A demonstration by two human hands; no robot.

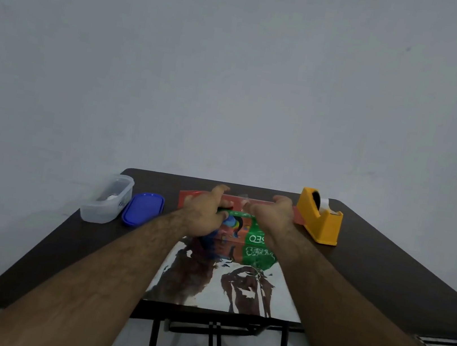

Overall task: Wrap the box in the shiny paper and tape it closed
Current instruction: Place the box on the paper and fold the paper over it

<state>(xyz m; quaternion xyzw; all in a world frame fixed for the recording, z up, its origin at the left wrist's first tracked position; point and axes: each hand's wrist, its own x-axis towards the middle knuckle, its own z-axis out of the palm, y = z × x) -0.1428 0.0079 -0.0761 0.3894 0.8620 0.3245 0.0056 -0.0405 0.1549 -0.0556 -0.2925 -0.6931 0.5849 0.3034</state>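
Lying mid-table on the dark wooden table [384,270]: a printed green-and-orange cardboard box [245,233], sitting on the far part of a mirror-shiny sheet of wrapping paper [222,287] whose near edge is reaching the table's front. Curling over the box's far left corner, the left hand [205,209]; curling at the far right, the right hand [273,213], apparently pinching a clear strip between them, though too small to tell. Probably handling light and stiff, the box; slick, crease-prone, springing back, the paper. Best gripping along folded edges. Standing just right: a yellow tape dispenser [320,217]. Off left: a clear plastic tub [106,199], a blue lid [143,210].
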